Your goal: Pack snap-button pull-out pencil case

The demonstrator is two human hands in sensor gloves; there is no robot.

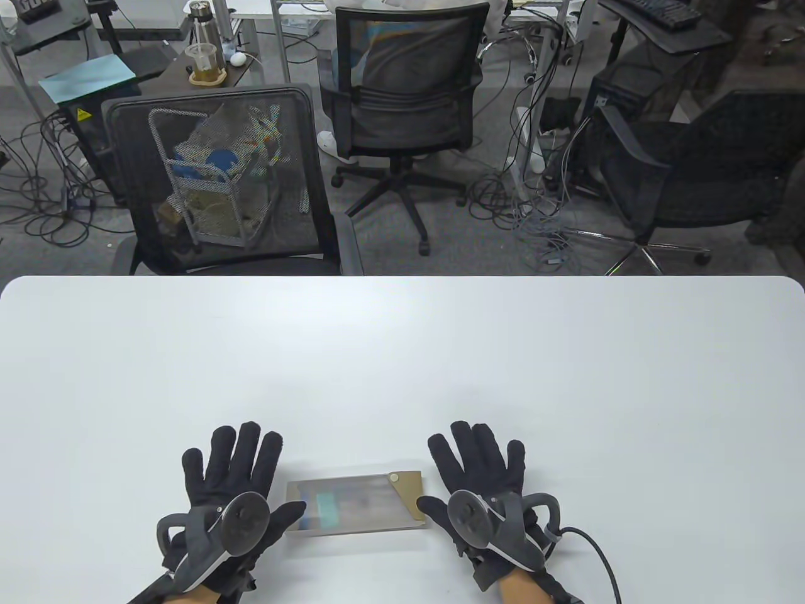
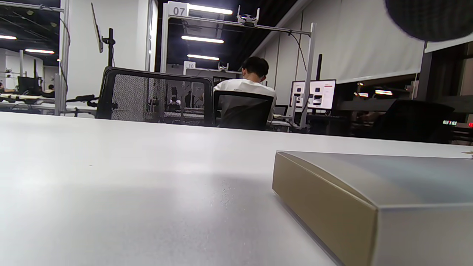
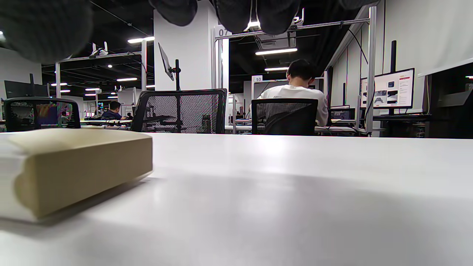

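The pencil case (image 1: 355, 505) lies flat near the table's front edge, between my hands. It has a frosted translucent sleeve, a tan end flap at its right and a round snap button (image 1: 394, 477) on that flap. My left hand (image 1: 234, 487) rests palm down on the table just left of the case, fingers spread, thumb by the case's left end. My right hand (image 1: 476, 479) rests palm down just right of it, thumb near the flap. Neither hand holds anything. The case's left end shows in the left wrist view (image 2: 373, 203), its tan end in the right wrist view (image 3: 74, 168).
The white table (image 1: 402, 352) stretches far and wide beyond the case. A cable (image 1: 597, 553) runs from my right hand's tracker towards the front edge. Black office chairs (image 1: 220, 182) stand behind the table's far edge.
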